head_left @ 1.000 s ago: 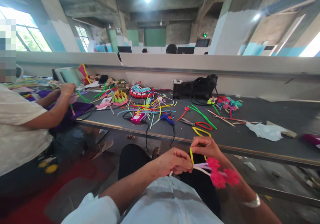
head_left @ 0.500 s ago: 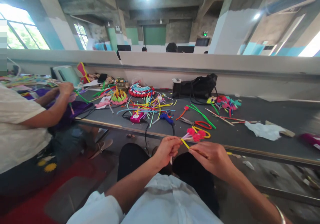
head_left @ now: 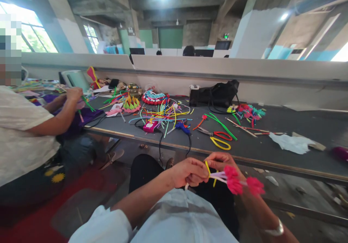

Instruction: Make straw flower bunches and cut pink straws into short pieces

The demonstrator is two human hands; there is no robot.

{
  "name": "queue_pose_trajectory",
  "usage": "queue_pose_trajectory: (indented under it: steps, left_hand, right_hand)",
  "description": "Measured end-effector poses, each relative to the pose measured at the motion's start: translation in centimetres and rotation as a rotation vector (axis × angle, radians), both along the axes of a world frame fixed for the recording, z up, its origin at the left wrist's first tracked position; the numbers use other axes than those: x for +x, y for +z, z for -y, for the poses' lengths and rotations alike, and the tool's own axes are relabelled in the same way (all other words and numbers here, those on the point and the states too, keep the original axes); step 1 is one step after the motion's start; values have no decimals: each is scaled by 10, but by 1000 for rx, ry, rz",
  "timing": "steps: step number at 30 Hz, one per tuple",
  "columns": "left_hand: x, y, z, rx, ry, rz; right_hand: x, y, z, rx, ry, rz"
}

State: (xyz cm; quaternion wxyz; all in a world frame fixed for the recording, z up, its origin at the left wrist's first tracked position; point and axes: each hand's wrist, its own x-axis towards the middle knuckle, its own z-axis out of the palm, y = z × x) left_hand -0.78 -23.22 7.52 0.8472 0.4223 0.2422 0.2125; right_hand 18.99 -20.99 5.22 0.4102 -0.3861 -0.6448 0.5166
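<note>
The left hand [head_left: 190, 173] is clamped on a bundle of slender pale stems [head_left: 218, 176], lilac and white, gripped between thumb and curled fingers. The stems fan out toward three crimson-pink flower heads [head_left: 232, 180], fluffy in texture and rounded with ragged edges. The right hand [head_left: 221, 160] is pinched on a thin yellow strip [head_left: 207, 168], which is bent around the stems just beside the left fingertips; its free end hangs below the right fingers. The assembly is located above the person's lap, in front of the table edge. A smooth, shiny bangle [head_left: 277, 229] encircles the right wrist.

The table [head_left: 296, 121] has a flat, dark, matte top. Near its front edge lie scissors [head_left: 220, 142] with grey metal blades and one red and one yellow loop handle, the yellow loop nearest the hands. A folded green strip [head_left: 223, 126] lies just behind them. To the left are a blue glue gun [head_left: 182, 128] and a tangled pile of multicoloured strips [head_left: 163, 117]. To the right lies a crumpled, thin white sheet [head_left: 290, 143].
</note>
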Motion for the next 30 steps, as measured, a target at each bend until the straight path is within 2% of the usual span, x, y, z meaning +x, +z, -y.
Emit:
queue_pose_trajectory:
  steps: [2, 4, 6, 8, 11, 14, 17, 20, 23, 27, 30]
  left_hand:
    - [-2, 2, -2, 105, -54, -135]
    - [-1, 0, -5, 238, -46, -286]
    - [2, -5, -9, 373, 42, -425]
    - [6, -12, -13, 444, 166, -510]
    - [10, -21, -19, 378, 389, -496]
    - [10, -21, -21, 165, 532, -261]
    - [6, -16, -20, -6, 535, 10]
    - [3, -10, -15, -96, 501, 199]
    - [2, -8, -7, -132, 418, 296]
    - [-1, -6, 1, -54, 262, 220]
    - [-8, -2, 3, 111, 144, -23]
  right_hand:
    - [3, 16, -9, 77, 91, 117]
    - [4, 34, -15, 181, 186, 275]
    - [5, 50, -17, 330, 283, 429]
    - [5, 61, -14, 505, 291, 565]
    - [5, 65, -2, 723, 158, 708]
    - [5, 54, 14, 817, 10, 722]
    - [2, 36, 28, 756, -101, 634]
    - [-3, 15, 34, 548, -206, 493]
    - [-9, -1, 30, 341, -249, 296]
    - [-12, -7, 16, 218, -172, 72]
    - [-8, 2, 5, 202, -40, 85]
